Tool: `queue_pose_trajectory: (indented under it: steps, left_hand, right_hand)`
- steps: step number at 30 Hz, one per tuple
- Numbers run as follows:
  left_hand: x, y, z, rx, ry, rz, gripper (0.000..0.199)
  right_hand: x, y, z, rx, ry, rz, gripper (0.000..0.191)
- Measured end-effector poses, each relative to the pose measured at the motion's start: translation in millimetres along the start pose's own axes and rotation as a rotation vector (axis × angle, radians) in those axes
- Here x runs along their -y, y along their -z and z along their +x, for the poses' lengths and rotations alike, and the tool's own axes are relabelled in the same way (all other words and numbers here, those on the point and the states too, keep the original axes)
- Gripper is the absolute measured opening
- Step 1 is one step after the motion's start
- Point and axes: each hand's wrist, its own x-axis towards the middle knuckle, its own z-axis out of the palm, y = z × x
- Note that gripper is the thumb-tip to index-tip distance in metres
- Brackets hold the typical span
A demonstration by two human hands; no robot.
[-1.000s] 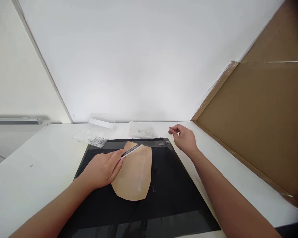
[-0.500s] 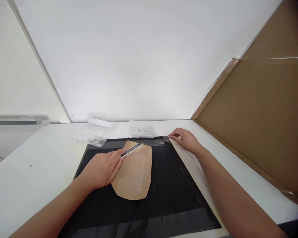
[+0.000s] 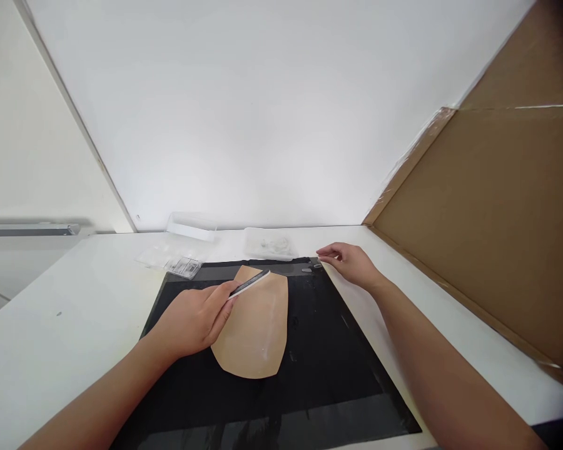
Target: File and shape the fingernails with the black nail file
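Observation:
My left hand (image 3: 194, 320) is closed around a slim nail file (image 3: 249, 284), dark grey on its face with a white edge. The file points up and to the right, over a tan sheet (image 3: 258, 337) with a rounded lower edge and a glossy streak. That sheet lies on a black mat (image 3: 333, 350). At the mat's far right corner, my right hand (image 3: 349, 262) has thumb and fingertips drawn together in a pinch; what they hold, if anything, is too small to make out. Close by lie two small greyish pieces (image 3: 306, 270) on the mat.
Behind the mat are a clear plastic box of small pieces (image 3: 271, 244), an open clear container (image 3: 191, 226) and a plastic packet with a printed label (image 3: 185, 267). A brown cardboard panel (image 3: 497, 237) stands at the right; a white wall (image 3: 263, 125) rises behind.
Both hands keep almost the same place and grip. The whole view has shifted very slightly, and the right hand's fingers have moved only a little.

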Motion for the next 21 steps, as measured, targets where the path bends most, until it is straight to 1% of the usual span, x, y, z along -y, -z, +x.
queue_pose_trajectory:
  steps: [6, 12, 21]
  left_hand:
    - [-0.2, 0.2, 0.4, -0.001, -0.014, 0.003, 0.035]
    - [-0.3, -0.2, 0.9, 0.001, -0.010, 0.004, 0.036]
    - [-0.5, -0.7, 1.1, 0.018, 0.000, -0.003, 0.037]
  right_hand:
    - [8.1, -4.0, -2.0, 0.025, 0.013, 0.001, 0.019]
    - [22.7, -10.6, -3.1, 0.038, 0.072, -0.015, 0.016]
    - [20.6, -16.8, -2.5, 0.025, 0.098, -0.062, 0.010]
